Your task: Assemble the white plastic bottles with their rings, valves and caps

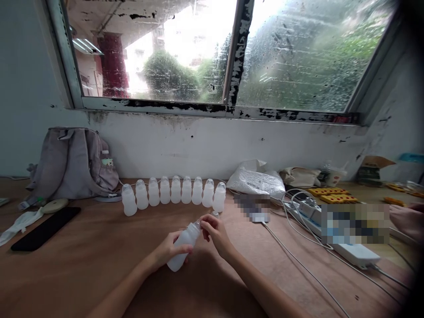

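My left hand (174, 248) is wrapped around the body of a frosted white baby bottle (179, 257), which leans with its top up and to the right. At its clear top end, my right hand (213, 232) pinches with thumb and forefinger; exactly which part lies between the fingertips is too small to make out. Just behind my right hand, a small clear cap (216, 214) rests on the table, partly hidden by the knuckles. Farther back, several matching baby bottles (176, 192) with clear caps stand upright in a curved row.
A grey backpack (73, 163) and a black phone-like slab (46, 229) lie left on the table (99, 269). To the right are a silvery bubble-wrap bag (255, 179), a white power strip (357, 255), trailing cables and yellow blocks (341, 198). Another person's hand (407, 221) shows at the right edge.
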`<move>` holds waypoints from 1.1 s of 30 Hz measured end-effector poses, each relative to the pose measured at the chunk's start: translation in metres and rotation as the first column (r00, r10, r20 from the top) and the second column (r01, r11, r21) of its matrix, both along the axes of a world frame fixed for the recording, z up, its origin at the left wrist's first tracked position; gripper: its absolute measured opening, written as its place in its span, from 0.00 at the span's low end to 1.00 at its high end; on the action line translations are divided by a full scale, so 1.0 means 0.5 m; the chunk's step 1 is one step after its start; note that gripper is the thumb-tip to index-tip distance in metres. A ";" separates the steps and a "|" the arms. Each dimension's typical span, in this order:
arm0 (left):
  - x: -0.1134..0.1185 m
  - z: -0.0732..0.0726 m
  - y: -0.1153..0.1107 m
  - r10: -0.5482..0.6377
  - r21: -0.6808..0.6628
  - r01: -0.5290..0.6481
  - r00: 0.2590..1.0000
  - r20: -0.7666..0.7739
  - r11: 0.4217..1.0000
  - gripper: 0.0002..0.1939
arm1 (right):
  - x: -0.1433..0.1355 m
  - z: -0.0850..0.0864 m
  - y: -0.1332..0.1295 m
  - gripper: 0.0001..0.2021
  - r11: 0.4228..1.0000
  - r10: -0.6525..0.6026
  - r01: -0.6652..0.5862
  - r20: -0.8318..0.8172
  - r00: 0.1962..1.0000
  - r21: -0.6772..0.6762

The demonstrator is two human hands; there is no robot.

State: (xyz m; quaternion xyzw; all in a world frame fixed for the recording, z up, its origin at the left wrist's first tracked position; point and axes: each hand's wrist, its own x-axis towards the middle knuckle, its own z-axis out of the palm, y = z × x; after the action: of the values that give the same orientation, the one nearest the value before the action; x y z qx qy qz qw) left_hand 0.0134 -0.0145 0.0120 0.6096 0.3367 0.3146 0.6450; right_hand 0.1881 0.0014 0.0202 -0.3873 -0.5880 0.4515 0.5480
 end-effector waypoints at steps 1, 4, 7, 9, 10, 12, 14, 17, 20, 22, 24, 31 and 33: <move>0.000 -0.001 0.000 0.003 0.018 -0.002 1.000 -0.005 1.000 0.19 | 0.001 0.000 0.000 0.11 1.000 0.016 -0.016 0.000 1.000 -0.009; -0.002 -0.001 0.002 -0.017 0.059 0.019 0.999 -0.047 0.998 0.20 | 0.002 0.000 0.001 0.13 1.000 0.021 -0.021 0.021 1.000 -0.005; -0.007 0.002 0.004 0.031 0.184 -0.003 0.988 -0.150 0.983 0.23 | 0.002 -0.002 0.003 0.14 0.999 -0.025 0.024 0.025 0.999 0.034; -0.013 0.005 0.004 0.153 0.356 -0.068 0.964 -0.217 0.932 0.27 | 0.000 -0.006 0.005 0.14 0.997 -0.047 0.046 0.015 0.999 0.054; -0.016 0.006 0.003 0.216 0.439 -0.089 0.944 -0.249 0.894 0.28 | -0.001 -0.007 0.006 0.13 0.997 -0.050 0.050 0.011 0.999 0.062; -0.023 0.007 0.001 0.307 0.571 -0.071 0.893 -0.329 0.818 0.27 | -0.003 -0.010 0.007 0.13 0.997 -0.045 0.044 0.010 0.999 0.067; -0.033 0.006 0.004 0.370 0.685 0.002 0.840 -0.396 0.728 0.23 | -0.001 -0.010 0.009 0.13 0.996 -0.050 0.050 0.003 0.999 0.073; -0.064 0.003 0.027 0.527 0.869 0.053 0.776 -0.346 0.491 0.23 | 0.009 -0.010 0.014 0.14 0.988 -0.119 0.120 -0.016 0.993 0.098; -0.124 0.002 0.069 0.801 0.969 -0.165 0.596 -0.051 0.184 0.26 | 0.020 -0.016 0.019 0.15 0.977 -0.174 0.168 0.029 0.984 0.130; -0.179 0.002 0.097 0.898 0.940 -0.341 0.422 0.125 0.029 0.28 | 0.021 -0.023 0.020 0.15 0.977 -0.178 0.163 0.096 0.979 0.140; -0.236 -0.002 0.121 0.947 0.858 -0.501 0.206 0.246 -0.113 0.31 | 0.017 -0.030 0.019 0.15 0.973 -0.189 0.156 0.194 0.963 0.171; -0.343 -0.059 0.168 0.997 0.622 -0.780 0.078 -0.006 0.065 0.33 | -0.003 -0.044 0.013 0.13 0.926 -0.313 0.147 0.487 0.815 0.348; -0.345 -0.070 0.174 0.994 0.596 -0.797 0.099 -0.036 0.101 0.32 | -0.003 -0.048 0.014 0.12 0.926 -0.318 0.147 0.511 0.799 0.347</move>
State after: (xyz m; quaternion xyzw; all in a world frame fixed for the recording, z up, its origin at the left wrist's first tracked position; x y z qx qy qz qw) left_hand -0.1592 0.0724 -0.0230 0.4311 0.6985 0.5692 0.0469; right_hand 0.1865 0.0083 -0.0037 -0.4873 -0.7291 0.1559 0.4546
